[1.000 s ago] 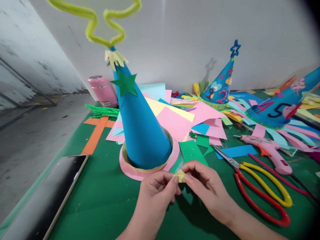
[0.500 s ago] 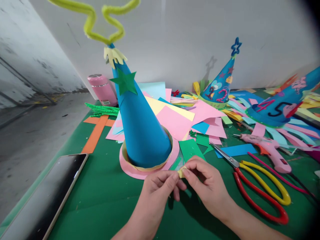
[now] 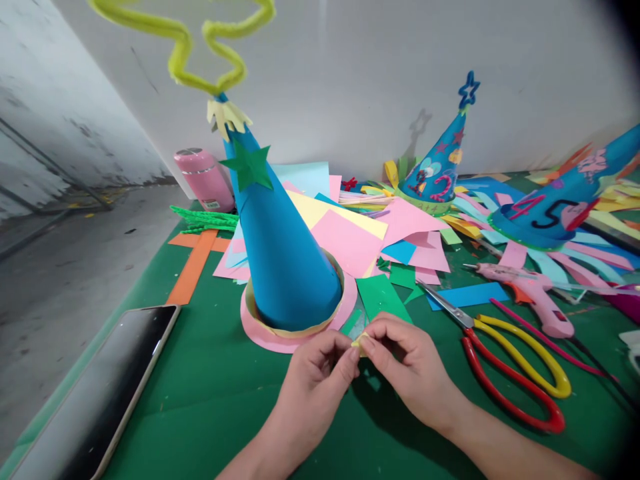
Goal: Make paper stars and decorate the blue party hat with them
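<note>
Between my fingertips is a small piece of pale yellow paper (image 3: 361,343), mostly covered by the fingers. My left hand (image 3: 320,380) is closed in a pinch at its left side. From the right, my right hand (image 3: 405,363) pinches the same piece between thumb and forefinger. Just behind my hands stands a tall blue paper cone hat (image 3: 287,260) with a pink brim (image 3: 265,337). A green paper star (image 3: 251,167) is on its upper side, and a bent yellow pipe cleaner (image 3: 225,77) rises from its tip above a fringed yellow paper collar (image 3: 230,118).
Red-and-yellow-handled scissors (image 3: 505,373) and a pink glue gun (image 3: 530,287) lie to the right. A phone (image 3: 95,393) lies at the left edge. Behind are coloured paper sheets (image 3: 350,240), a pink flask (image 3: 204,179) and two decorated cone hats (image 3: 433,167).
The fingers of my left hand have curled in closer around the yellow paper piece. My right hand keeps its pinch in nearly the same place. The view has shifted slightly.
</note>
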`<state>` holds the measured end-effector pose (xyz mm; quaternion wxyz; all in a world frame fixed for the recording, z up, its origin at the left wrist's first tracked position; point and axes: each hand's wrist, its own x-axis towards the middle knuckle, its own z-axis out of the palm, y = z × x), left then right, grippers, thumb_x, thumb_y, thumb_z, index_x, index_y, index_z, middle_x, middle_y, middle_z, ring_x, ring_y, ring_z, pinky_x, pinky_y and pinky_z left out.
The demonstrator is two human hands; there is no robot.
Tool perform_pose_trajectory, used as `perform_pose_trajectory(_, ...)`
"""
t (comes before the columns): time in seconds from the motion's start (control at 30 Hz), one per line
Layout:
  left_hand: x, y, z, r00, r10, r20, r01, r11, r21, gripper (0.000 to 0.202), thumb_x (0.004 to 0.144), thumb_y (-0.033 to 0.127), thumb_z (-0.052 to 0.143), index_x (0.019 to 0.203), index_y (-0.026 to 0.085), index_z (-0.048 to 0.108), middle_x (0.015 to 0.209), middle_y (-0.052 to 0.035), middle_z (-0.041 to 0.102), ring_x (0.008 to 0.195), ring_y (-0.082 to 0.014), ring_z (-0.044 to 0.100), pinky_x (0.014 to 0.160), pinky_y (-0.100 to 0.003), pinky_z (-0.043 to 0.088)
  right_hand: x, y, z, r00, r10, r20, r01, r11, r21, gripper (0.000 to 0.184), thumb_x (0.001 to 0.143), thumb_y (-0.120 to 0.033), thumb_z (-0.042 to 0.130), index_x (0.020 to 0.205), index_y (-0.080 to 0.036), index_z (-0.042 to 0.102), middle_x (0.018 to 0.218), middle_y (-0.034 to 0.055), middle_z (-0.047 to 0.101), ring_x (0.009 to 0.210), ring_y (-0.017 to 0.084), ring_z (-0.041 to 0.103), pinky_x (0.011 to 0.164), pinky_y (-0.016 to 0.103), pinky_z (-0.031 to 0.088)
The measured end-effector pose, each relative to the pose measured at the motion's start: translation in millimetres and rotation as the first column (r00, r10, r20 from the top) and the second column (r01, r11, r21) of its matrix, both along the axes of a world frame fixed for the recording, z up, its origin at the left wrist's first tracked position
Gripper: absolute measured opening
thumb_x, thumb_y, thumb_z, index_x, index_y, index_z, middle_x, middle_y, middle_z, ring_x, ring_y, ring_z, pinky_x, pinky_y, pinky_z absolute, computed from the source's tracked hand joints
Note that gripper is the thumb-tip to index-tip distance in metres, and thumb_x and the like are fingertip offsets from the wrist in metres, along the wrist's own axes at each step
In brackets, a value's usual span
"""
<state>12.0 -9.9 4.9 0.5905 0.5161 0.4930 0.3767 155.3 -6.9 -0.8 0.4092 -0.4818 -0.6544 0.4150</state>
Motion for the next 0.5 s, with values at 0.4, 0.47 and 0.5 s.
perform_pose_trajectory(0.4, 0.2, -2.9, 2.8, 0.999, 0.034, 0.004, -0.034, 0.998, 0.05, 0.026, 0.078, 0.026, 0.051, 0.054, 0.016, 0.053, 0.05, 0.002, 0.048, 0.048, -0.0098, 0.04, 0.047, -0.021, 0.03, -4.1, -4.0, -1.7, 0.999, -0.023, -0.045, 0.023, 1.0, 0.004, 0.021, 0.083, -0.024, 0.047, 0.064, -0.017, 0.052, 0.062, -0.0013, 0.047, 0.055, 0.011, 0.044, 0.05, 0.022, 0.036)
perform_pose_trajectory(0.47, -0.2, -1.6, 0.5, 1.0, 0.025, 0.011, -0.025, 0.999, 0.04, 0.028, 0.079, 0.028, 0.049, 0.055, 0.016, 0.055, 0.049, 0.0012, 0.05, 0.048, -0.0105, 0.042, 0.049, -0.021, 0.032, -3.5, -3.3, -2.1, 0.998, -0.038, -0.046, 0.037, 0.999, -0.01, 0.021, 0.083, -0.025, 0.047, 0.064, -0.017, 0.052, 0.062, -0.0013, 0.047, 0.055, 0.011, 0.044, 0.05, 0.022, 0.036)
perform_pose_trajectory(0.5, -0.3, -1.0, -0.8, 1.0, 0.019, 0.016, -0.02, 0.999, 0.034, 0.03, 0.08, 0.029, 0.048, 0.055, 0.015, 0.055, 0.049, 0.0006, 0.05, 0.049, -0.0109, 0.043, 0.051, -0.022, 0.033, -3.3, -3.1, -2.3, 0.998, -0.046, -0.049, 0.045, 0.999, -0.015, 0.022, 0.083, -0.025, 0.047, 0.064, -0.017, 0.052, 0.062, -0.0013, 0.047, 0.055, 0.011, 0.044, 0.051, 0.022, 0.036)
